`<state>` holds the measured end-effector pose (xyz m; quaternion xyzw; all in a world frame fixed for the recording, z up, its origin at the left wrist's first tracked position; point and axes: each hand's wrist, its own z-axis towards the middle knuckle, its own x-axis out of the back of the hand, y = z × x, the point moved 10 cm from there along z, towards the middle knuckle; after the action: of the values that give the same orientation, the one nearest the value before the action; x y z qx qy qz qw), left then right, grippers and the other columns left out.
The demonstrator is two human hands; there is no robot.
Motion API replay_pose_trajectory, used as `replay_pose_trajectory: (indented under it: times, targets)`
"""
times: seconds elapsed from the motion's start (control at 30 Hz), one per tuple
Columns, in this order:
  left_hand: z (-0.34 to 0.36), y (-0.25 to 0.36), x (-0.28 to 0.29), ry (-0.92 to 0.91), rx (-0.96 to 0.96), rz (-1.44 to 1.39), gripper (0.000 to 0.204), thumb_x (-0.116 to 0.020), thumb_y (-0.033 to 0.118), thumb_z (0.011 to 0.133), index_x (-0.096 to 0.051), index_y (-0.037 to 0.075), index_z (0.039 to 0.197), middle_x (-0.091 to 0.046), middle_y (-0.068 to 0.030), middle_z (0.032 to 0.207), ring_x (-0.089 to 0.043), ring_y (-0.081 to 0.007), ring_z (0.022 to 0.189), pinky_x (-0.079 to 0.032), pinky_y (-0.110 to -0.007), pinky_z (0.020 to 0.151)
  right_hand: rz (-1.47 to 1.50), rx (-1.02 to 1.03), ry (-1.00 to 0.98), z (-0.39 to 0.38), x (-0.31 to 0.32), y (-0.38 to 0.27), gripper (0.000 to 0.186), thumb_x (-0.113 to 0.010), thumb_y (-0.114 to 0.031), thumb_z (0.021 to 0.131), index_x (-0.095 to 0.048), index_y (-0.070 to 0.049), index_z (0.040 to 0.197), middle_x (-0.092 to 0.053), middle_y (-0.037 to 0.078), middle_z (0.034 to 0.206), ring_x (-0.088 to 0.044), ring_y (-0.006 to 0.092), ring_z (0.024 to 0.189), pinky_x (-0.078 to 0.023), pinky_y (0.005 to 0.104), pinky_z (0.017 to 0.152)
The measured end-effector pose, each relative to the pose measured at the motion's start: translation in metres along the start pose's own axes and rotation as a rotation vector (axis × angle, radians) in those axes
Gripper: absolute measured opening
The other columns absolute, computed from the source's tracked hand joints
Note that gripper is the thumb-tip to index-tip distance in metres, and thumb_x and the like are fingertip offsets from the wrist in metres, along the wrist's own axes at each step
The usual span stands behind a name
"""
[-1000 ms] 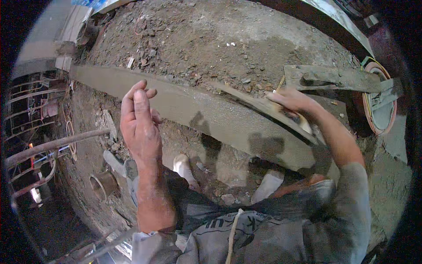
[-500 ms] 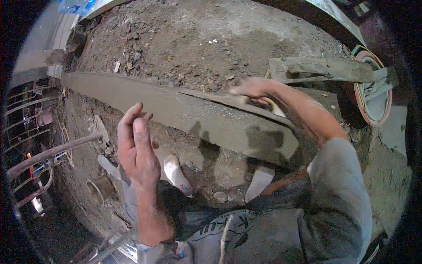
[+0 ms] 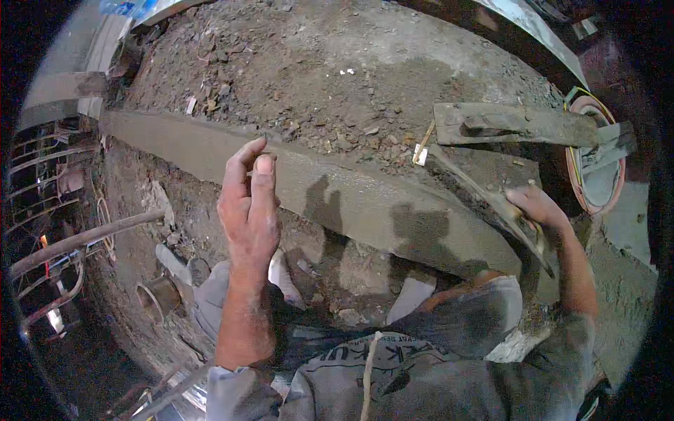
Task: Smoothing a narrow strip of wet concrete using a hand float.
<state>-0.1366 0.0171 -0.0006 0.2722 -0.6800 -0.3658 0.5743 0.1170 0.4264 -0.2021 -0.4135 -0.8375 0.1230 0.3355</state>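
Observation:
A long band of smooth wet grey mortar (image 3: 358,200) crosses in front of me from far left to near right. My left hand (image 3: 249,200) hovers above it, open, with nothing in it and the fingers slightly bent. At the right, my right hand (image 3: 537,207) is closed round the handle of a long, thin plastering float (image 3: 484,193). The float is tilted on edge, raised off the band's right end. Its handle is partly hidden by my fingers.
Past the band lies rough soil with rubble (image 3: 323,77). A wooden board with a handle (image 3: 526,125) lies at the right, against a round bucket (image 3: 597,165). At left are metal bars (image 3: 88,242) and a tipped pot (image 3: 160,298).
My right hand has swung right and nearer with the float, lifting it off the mortar. My left hand has shifted right and a little farther out.

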Motion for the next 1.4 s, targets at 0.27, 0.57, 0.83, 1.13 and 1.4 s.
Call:
replay_pose_trajectory:
  times: [0.27, 0.57, 0.83, 1.13, 1.4]
  targets:
    - [-0.02, 0.002, 0.021, 0.071, -0.056, 0.025, 0.036, -0.047, 0.031, 0.095, -0.052, 0.005, 0.119, -0.061, -0.0082, 0.1, -0.042, -0.0031, 0.061, -0.037, -0.019, 0.054, 0.026, 0.437, -0.199, 0.161, -0.084, -0.279, 0.079, -0.036, -0.069, 0.082, -0.063, 0.003, 0.099, -0.064, 0.021, 0.094, -0.06, 0.0335, 0.092, -0.044, 0.0431, 0.083]
    - [-0.04, 0.012, 0.032, 0.089, 0.012, -0.033, 0.033, -0.045, 0.024, 0.096, -0.051, 0.003, 0.12, -0.06, -0.0095, 0.1, -0.042, -0.0034, 0.061, -0.037, -0.019, 0.053, -0.128, 0.339, -0.344, 0.154, -0.104, -0.305, 0.076, -0.034, -0.067, 0.085, -0.065, 0.003, 0.085, -0.063, 0.019, 0.081, -0.061, 0.0305, 0.084, -0.046, 0.0435, 0.074]
    - [-0.023, 0.002, 0.031, 0.025, -0.072, -0.008, 0.036, -0.045, 0.028, 0.095, -0.05, 0.004, 0.121, -0.06, -0.0089, 0.1, -0.043, -0.0038, 0.062, -0.039, -0.019, 0.055, -0.08, 0.222, -0.25, 0.079, -0.071, -0.109, 0.063, -0.044, -0.06, 0.086, -0.061, -0.001, 0.075, -0.052, 0.009, 0.056, -0.048, 0.014, 0.051, -0.041, 0.035, 0.054]
    - [-0.014, -0.004, 0.023, -0.009, -0.045, 0.012, 0.034, -0.048, 0.026, 0.094, -0.052, 0.002, 0.118, -0.06, -0.0081, 0.102, -0.048, -0.0091, 0.079, -0.041, -0.023, 0.07, 0.028, -0.356, -0.165, -0.049, 0.017, 0.002, 0.052, -0.055, -0.054, 0.082, -0.057, -0.005, 0.066, -0.049, 0.003, 0.048, -0.047, 0.0107, 0.036, -0.037, 0.0264, 0.036]
    - [-0.026, 0.003, 0.023, 0.021, -0.077, 0.043, 0.035, -0.046, 0.028, 0.095, -0.05, 0.005, 0.121, -0.061, -0.0075, 0.103, -0.043, -0.0034, 0.063, -0.037, -0.019, 0.055, 0.018, 0.232, -0.007, 0.121, -0.036, -0.155, 0.063, -0.045, -0.059, 0.085, -0.063, -0.001, 0.1, -0.066, 0.017, 0.095, -0.061, 0.0263, 0.091, -0.045, 0.0372, 0.082]
